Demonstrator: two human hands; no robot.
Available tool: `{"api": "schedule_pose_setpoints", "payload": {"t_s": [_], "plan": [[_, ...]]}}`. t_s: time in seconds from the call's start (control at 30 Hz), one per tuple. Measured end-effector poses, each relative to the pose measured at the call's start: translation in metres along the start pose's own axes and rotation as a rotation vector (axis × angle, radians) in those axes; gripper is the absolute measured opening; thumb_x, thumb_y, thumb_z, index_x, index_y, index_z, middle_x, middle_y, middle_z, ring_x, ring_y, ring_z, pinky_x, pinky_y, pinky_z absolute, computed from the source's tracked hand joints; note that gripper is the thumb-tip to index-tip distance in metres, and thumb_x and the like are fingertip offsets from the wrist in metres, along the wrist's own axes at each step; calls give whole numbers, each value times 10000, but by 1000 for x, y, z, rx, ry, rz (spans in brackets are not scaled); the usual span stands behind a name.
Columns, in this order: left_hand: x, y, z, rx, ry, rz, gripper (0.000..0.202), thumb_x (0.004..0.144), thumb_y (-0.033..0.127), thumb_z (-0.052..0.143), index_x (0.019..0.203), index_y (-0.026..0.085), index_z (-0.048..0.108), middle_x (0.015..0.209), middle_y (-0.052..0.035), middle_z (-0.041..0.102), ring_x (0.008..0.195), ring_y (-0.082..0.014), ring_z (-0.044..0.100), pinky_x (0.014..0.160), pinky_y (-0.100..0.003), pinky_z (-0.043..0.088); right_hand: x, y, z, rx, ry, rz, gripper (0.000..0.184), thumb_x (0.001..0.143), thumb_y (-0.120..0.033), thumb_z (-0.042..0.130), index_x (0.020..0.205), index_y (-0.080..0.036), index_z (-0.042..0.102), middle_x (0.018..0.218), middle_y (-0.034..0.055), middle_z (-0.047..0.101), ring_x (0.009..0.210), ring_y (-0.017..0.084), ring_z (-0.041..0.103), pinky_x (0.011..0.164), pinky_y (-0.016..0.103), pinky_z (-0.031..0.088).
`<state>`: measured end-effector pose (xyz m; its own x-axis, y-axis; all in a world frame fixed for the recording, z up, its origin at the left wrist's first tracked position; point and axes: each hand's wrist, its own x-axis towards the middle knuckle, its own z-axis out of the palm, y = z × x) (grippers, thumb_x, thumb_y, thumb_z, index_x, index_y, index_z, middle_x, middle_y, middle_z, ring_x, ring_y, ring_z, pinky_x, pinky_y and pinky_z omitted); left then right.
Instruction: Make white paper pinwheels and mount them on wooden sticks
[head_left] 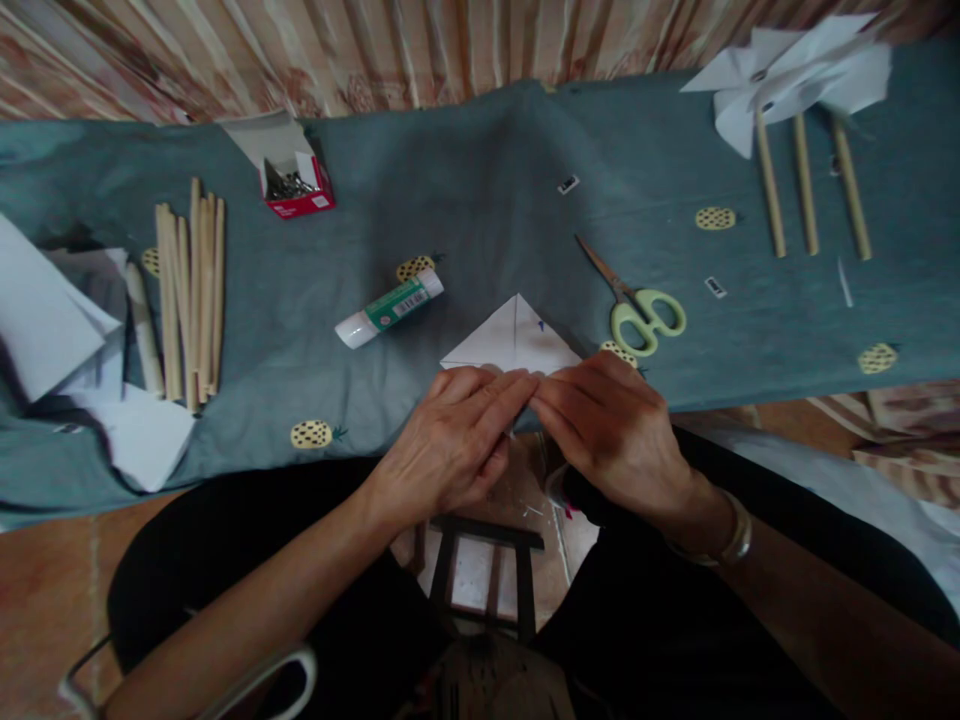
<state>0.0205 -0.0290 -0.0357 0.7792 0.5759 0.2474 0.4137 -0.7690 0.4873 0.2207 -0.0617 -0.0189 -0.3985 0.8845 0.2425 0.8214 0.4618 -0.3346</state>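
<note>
A white sheet of paper [514,335], creased down its middle and bearing a small blue mark, points away from me at the table's front edge. My left hand [457,430] is closed on its near edge, fingers pressed together. Beside it my right hand [611,430] pinches the same edge, and the fingertips of both hands meet there. The part of the paper beneath my fingers is hidden. Just beyond my right hand lie scissors [637,315] with light green handles. A glue stick [390,308] with a green label rests left of the paper.
On the left are several wooden sticks [191,300], white paper sheets [45,320] and an open red box [300,195] of small metal pieces. Paper pinwheels [795,80] on sticks lie at the far right. A green cloth [495,180] covers the table; a curtain [375,50] hangs behind.
</note>
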Motion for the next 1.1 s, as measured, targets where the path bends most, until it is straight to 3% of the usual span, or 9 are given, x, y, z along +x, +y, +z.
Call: {"api": "schedule_pose_setpoints", "payload": {"t_s": [0.17,0.3,0.5,0.6,0.83,1.1], "plan": [[3,4,-3,90,-53,-18,611,819,165,530,1408,84,387,1236,-149,630,1101,-294,533,939,-447,414,0,-1,-2,-17,-11,-6,222,968,-170,495,860,-150,688,786,69,715,765,201,602,769,359,480],[5,8,-2,115,-27,-14,613,799,189,552,1378,49,409,1225,-159,641,1100,-299,532,948,-450,396,2,1,-9,1,74,-4,128,940,-192,566,871,-165,671,805,56,728,762,208,615,766,357,498],[8,8,2,81,28,-20,581,807,281,555,1343,90,435,1158,-157,669,1077,-313,550,924,-482,402,6,14,-17,25,162,123,119,939,-221,569,975,-271,671,908,42,738,835,242,664,823,413,510],[8,6,1,71,38,-20,565,821,291,573,1334,88,449,1134,-160,676,1068,-313,550,918,-487,407,9,23,-13,63,213,185,174,926,-213,578,1069,-241,671,976,62,745,934,267,673,853,435,527],[4,0,-6,-157,65,-145,526,858,313,633,1345,176,489,1135,-110,664,1119,-276,528,928,-451,442,18,36,1,226,175,288,316,904,-206,560,1210,-204,638,1148,100,726,990,255,694,881,447,554],[8,-4,-8,-223,92,-158,425,890,301,610,1288,162,562,1128,-116,663,1101,-251,553,930,-429,473,36,35,6,369,135,355,355,871,-226,585,1215,-166,646,1072,87,742,871,201,705,760,334,567]]}}
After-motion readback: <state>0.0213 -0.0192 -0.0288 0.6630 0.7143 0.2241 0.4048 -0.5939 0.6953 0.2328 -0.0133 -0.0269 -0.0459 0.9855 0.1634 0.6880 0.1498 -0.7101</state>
